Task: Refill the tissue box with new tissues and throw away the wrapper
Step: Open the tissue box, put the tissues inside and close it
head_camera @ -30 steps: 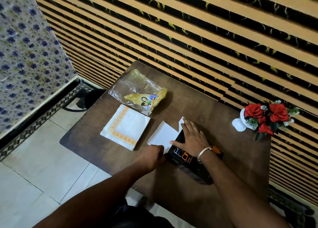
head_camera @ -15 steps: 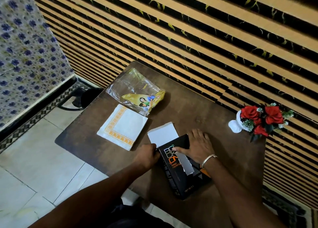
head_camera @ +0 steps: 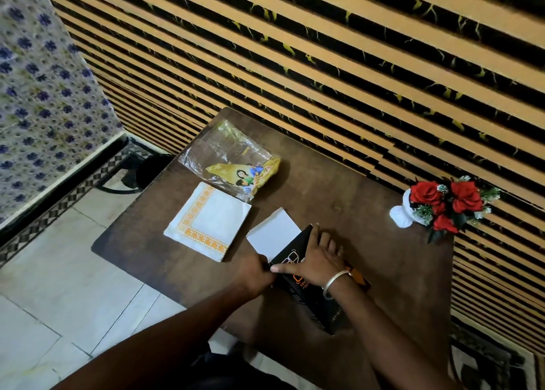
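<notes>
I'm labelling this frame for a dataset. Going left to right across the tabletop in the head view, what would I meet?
Stack of tissues → white flap → black tissue box, with both hands on it → vase of red flowers. The wrapper overlaps the stack's span, so I've left it out.

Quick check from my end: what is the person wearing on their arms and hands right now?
Both forearms are bare, with no sleeves in view and no gloves. The right hand has a thin, plain silver-coloured bangle at the wrist. The left hand shows no ring, watch or band that I can see.
</notes>
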A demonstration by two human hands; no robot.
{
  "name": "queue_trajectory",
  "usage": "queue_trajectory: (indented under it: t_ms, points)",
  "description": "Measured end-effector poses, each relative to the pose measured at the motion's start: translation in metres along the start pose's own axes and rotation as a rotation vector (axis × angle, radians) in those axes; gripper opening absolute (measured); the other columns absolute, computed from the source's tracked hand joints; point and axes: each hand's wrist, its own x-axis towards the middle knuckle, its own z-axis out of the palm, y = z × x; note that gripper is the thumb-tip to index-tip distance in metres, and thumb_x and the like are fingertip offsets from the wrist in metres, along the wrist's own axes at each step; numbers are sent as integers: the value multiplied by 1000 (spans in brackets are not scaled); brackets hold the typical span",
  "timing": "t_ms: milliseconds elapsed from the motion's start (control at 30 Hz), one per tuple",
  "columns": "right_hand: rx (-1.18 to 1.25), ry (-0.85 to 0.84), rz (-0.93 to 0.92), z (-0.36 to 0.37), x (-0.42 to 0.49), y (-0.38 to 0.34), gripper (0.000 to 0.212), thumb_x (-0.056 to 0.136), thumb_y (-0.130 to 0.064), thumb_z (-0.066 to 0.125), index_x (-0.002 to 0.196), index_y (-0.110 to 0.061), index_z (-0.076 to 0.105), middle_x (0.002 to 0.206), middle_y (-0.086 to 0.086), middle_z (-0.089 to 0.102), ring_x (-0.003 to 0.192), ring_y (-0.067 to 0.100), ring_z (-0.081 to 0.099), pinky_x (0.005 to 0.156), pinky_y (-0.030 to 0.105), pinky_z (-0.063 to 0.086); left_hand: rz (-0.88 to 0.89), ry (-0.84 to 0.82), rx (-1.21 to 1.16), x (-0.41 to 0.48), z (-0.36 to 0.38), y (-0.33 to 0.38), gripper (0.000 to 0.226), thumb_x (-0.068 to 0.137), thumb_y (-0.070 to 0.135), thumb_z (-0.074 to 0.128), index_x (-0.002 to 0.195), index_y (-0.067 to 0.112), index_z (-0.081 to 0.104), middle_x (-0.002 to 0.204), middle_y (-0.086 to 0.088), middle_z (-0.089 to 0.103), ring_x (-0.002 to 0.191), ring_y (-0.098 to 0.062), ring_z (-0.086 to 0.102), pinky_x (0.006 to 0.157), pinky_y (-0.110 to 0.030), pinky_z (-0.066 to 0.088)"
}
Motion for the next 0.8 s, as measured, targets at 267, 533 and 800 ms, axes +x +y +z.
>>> queue_trajectory:
  t_ms: [267,533,800]
  points:
    - [-97,-37,-1,4,5,-3,169,32,-92,63,147,-13,-32,156,22,5,147,45,3,115,67,-2,-27,-297,-505,-11,-3,-20,19,70,5,80,89,4,74,92,-10,75,89,-18,69,83,-29,54]
    - [-166,8,-37,20,5,-18,156,46,-79,68,145,-17,-35,156,33,-2,146,50,-10,113,69,-6,-12,-486,-321,-5,-28,-25,34,72,2,63,98,18,78,97,-3,75,91,-16,67,84,-32,55]
    - [-227,43,-203,17,7,-17,152,44,-74,67,149,-19,-27,154,30,8,145,48,4,114,68,-1,-148,437,-17,40,-132,-25,32,85,11,62,117,8,64,114,-13,68,104,-34,66,88,-33,48]
